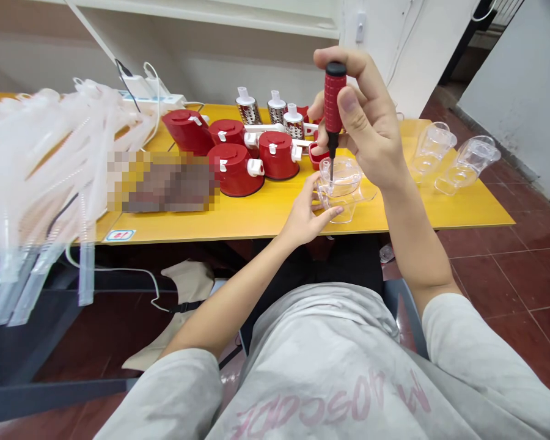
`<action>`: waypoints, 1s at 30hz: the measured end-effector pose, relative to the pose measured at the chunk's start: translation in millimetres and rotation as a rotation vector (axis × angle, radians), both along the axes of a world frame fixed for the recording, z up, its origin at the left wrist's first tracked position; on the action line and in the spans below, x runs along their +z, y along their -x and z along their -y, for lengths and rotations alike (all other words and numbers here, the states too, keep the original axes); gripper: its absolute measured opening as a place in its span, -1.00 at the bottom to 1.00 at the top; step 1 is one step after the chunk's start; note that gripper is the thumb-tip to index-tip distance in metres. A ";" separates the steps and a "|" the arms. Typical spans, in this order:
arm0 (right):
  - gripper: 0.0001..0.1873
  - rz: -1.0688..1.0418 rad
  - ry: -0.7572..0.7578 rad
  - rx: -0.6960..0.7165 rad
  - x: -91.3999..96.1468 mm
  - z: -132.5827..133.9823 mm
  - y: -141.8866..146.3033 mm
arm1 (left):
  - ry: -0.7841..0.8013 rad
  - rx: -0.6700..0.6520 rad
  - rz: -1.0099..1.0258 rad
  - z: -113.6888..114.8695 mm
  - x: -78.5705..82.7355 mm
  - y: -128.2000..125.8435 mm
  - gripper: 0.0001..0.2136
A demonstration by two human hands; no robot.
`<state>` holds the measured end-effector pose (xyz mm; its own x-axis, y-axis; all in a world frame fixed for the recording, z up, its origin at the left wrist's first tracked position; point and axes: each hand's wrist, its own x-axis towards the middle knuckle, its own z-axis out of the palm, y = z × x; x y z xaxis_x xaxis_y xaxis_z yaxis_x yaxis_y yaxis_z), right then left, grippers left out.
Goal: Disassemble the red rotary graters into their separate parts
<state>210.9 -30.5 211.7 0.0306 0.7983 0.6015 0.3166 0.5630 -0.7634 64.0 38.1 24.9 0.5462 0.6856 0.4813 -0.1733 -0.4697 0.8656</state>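
A screwdriver (333, 101) with a red handle and black cap stands upright in my right hand (371, 116), its fingers wrapped round the grip. The shaft points down, and its tip meets the side of a clear plastic container (348, 183) near the table's front edge. Gripping that container at its left side is my left hand (308, 214), with the thumb along the front. Whether a screw sits under the tip is too small to tell. Just behind the container lies a small red part (319, 157), partly hidden by my right hand.
Several red housings (236, 168) with white fittings stand left of my hands on the yellow table (201, 229). Behind them are metal grater drums (249, 110). Two clear containers (470, 162) stand at the right. Clear plastic bags (68, 159) are piled at the left near a power strip (165, 99).
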 end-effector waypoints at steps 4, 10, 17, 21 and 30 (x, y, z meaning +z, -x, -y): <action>-0.18 0.025 -0.055 -0.059 -6.0 -3.1 -1.4 | 0.002 0.000 -0.005 0.2 0.8 0.2 -0.09; -0.27 -0.008 -0.180 -0.092 -26.2 7.0 -13.1 | -0.019 -0.010 -0.022 2.9 3.4 0.0 -0.09; -0.31 -0.073 -0.238 -0.067 -56.0 12.2 -14.5 | -0.074 -0.034 -0.032 3.9 2.3 -0.1 -0.09; -0.34 -0.046 -0.144 -0.114 -71.5 7.1 -12.9 | -0.047 -0.053 -0.028 3.2 0.8 0.4 -0.10; -0.70 0.141 -0.282 -0.331 -91.0 29.2 -18.9 | -0.104 -0.026 -0.037 4.0 3.2 0.6 -0.07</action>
<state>229.7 -59.7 120.7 0.1590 0.5640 0.8103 0.6042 0.5936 -0.5317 63.4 34.1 28.0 0.5815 0.6186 0.5284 -0.1556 -0.5529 0.8186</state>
